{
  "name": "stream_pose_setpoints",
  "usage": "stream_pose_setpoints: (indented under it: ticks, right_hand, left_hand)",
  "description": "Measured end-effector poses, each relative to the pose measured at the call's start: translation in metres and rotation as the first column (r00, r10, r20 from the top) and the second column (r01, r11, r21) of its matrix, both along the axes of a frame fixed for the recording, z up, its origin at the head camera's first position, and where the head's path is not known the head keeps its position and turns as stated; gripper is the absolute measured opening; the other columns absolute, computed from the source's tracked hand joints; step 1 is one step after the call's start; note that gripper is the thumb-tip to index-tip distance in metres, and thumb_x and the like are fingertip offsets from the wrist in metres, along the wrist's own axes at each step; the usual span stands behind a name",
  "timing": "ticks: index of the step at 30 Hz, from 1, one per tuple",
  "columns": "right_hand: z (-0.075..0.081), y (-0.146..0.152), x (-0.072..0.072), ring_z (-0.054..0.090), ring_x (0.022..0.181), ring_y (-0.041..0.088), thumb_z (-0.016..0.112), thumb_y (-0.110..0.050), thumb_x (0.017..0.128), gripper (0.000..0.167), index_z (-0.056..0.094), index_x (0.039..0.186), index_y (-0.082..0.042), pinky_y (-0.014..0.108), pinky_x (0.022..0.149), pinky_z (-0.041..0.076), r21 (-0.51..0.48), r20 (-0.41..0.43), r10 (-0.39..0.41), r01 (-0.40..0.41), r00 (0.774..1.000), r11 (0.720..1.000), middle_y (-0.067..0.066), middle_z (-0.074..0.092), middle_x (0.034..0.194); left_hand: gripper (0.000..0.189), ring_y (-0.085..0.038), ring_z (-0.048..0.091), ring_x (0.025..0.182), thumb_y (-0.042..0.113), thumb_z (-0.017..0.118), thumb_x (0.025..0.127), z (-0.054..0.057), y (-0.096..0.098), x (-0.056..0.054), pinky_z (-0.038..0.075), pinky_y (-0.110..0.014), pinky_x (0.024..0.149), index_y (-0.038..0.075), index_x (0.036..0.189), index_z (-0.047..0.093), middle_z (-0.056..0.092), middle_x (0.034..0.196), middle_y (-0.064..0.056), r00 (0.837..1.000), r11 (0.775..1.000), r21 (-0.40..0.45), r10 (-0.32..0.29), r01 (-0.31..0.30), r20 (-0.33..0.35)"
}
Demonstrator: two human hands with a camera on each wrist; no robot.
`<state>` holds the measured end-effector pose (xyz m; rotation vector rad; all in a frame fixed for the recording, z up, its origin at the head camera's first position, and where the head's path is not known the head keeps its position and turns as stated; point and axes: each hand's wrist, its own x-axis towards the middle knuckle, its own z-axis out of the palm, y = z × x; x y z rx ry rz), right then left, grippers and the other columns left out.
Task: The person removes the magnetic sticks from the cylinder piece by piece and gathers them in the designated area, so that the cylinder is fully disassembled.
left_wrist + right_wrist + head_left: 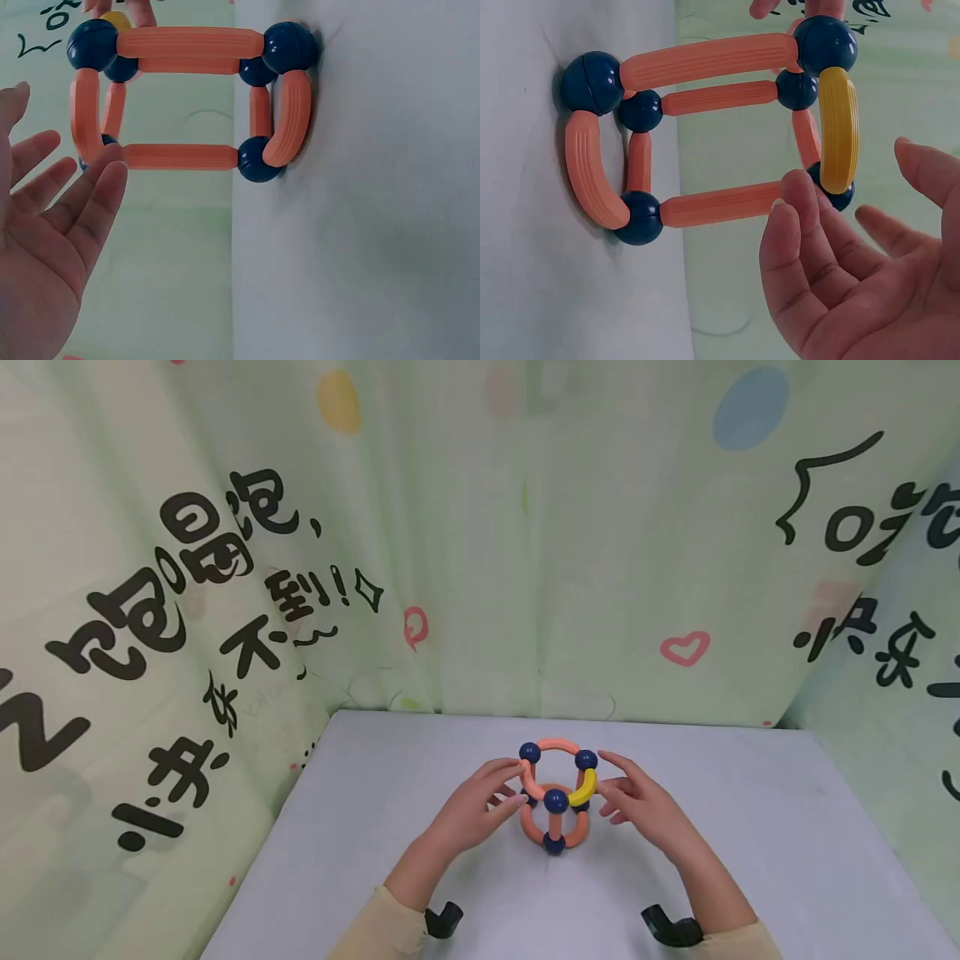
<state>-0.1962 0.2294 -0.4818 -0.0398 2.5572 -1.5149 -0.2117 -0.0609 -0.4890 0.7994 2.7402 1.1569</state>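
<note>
Ball-and-stick toy stands between two hands

The toy [555,801] stands on the white table [750,827], right in the gap between the left hand [472,806] and the right hand [643,803]. It is made of dark blue balls [530,752] and fat sticks. Three balls sit at the top and three at the bottom. Straight orange sticks [555,825] stand up between them, and bent sticks make a ring at the top and a ring at the bottom. One bent stick in the top ring is yellow [585,788]; it is on the right hand's side.

The left hand comes in from the left with its fingers loose and spread. Its fingertips are by the bent orange stick [531,781] on that side, near the top. It is hard to see if they touch it or stop just short.

The right hand comes in from the other side, close to the yellow stick. Its fingers are loose and a little bent, and one points up near a top ball.

Both arms reach forward and lean in toward the toy. Tan sleeves [382,931] cover the lower ends of the arms, and a black part [671,931] sits by each wrist. Behind the table hangs a pale green cloth [600,568].
</note>
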Motion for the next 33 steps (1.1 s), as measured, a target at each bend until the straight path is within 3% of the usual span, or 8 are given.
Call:
stream_pose_setpoints:
  ticks: [5,13,19,26,33]
  right_hand:
    - [0.0,-0.006,-0.011,0.067,0.083,0.029,0.062,-0.048,0.094,0.081,0.017,0.158,-0.026,0.03,0.072,0.058,-0.066,0.081,-0.008,0.013,0.997,0.998,0.017,0.068,0.114]
    - [0.0,-0.005,-0.019,0.059,0.072,0.027,0.061,-0.035,0.098,0.074,0.018,0.158,-0.029,0.03,0.071,0.053,-0.156,0.162,0.031,-0.006,0.986,0.988,0.011,0.061,0.078]
    - [-0.005,-0.007,-0.022,0.055,0.068,0.022,0.063,-0.031,0.097,0.073,0.021,0.157,-0.029,0.031,0.071,0.053,-0.216,0.18,0.076,-0.036,0.981,0.976,0.008,0.06,0.078]
    - [-0.008,-0.008,-0.023,0.054,0.067,0.02,0.064,-0.026,0.097,0.073,0.022,0.157,-0.026,0.029,0.072,0.053,-0.274,0.164,0.073,-0.026,0.984,0.961,0.003,0.061,0.077]
    - [-0.007,-0.008,-0.023,0.054,0.068,0.018,0.062,-0.023,0.098,0.072,0.021,0.157,-0.024,0.027,0.074,0.053,-0.315,0.162,0.084,-0.029,0.983,0.949,0.003,0.061,0.079]
  left_hand:
    - [0.051,-0.005,0.064,0.106,0.044,0.058,0.098,-0.001,0.012,-0.004,0.054,-0.019,0.087,0.026,0.145,0.05,0.044,0.151,0.009,0.999,0.999,0.003,-0.037,0.037,-0.026]
    - [0.051,0.0,0.061,0.1,0.048,0.059,0.096,0.0,0.028,-0.004,0.053,-0.016,0.086,0.03,0.143,0.052,0.047,0.149,0.01,0.995,0.995,-0.002,-0.103,0.103,-0.005]
    - [0.045,0.001,0.06,0.097,0.04,0.065,0.093,-0.005,0.035,-0.005,0.053,-0.015,0.083,0.03,0.136,0.058,0.061,0.126,0.012,0.992,0.993,0.022,-0.119,0.119,0.036]
    - [0.035,0.003,0.059,0.092,0.034,0.066,0.093,-0.005,0.038,-0.006,0.052,-0.014,0.083,0.032,0.128,0.064,0.063,0.108,0.015,0.992,0.991,0.058,-0.122,0.121,0.021]
    - [0.032,0.004,0.058,0.092,0.033,0.068,0.092,-0.005,0.038,-0.01,0.052,-0.013,0.085,0.034,0.124,0.064,0.062,0.104,0.015,0.991,0.989,0.071,-0.132,0.13,0.024]
